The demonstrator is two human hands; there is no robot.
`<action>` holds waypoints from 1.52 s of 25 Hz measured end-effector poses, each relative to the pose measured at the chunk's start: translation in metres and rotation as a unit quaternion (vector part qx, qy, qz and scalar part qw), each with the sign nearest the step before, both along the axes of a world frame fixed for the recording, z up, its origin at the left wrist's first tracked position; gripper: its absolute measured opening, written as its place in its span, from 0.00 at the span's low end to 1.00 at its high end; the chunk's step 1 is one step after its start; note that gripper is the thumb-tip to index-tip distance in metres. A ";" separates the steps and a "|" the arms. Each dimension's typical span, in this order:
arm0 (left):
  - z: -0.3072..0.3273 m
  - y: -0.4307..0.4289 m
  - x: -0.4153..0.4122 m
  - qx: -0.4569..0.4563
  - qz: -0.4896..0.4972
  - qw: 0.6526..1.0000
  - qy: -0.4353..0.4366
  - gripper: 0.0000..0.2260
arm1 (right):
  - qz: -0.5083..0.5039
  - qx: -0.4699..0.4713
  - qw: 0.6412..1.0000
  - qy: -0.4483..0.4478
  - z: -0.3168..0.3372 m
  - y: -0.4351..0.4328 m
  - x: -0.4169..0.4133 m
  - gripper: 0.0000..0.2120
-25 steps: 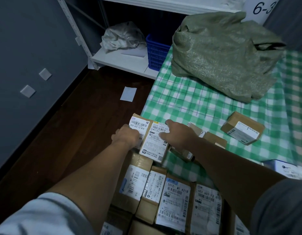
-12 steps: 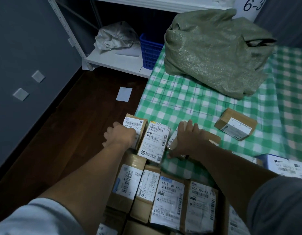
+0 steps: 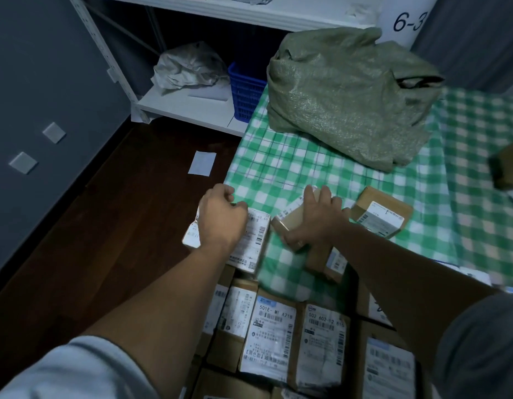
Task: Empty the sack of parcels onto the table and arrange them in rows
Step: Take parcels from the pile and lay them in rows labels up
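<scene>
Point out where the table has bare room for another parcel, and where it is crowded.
Bare tablecloth lies between the sack and both hands, and right of the lone box. A strip separates the labelled parcel under the left hand from the brown parcel the right hand grips. Near-edge rows are packed.

Dim room: grey wall [image 3: 48, 67], dark wooden floor [image 3: 105, 226], white shelving [image 3: 189, 108].
</scene>
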State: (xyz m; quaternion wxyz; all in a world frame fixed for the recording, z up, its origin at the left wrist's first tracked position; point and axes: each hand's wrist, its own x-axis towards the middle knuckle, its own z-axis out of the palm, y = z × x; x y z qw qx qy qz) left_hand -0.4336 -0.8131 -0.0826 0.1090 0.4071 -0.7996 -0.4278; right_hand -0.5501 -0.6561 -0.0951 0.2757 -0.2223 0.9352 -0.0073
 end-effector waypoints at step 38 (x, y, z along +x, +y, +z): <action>-0.038 -0.039 0.000 0.112 0.102 0.960 -0.237 0.30 | -0.233 -0.094 0.960 -0.126 -0.018 0.001 0.030 0.41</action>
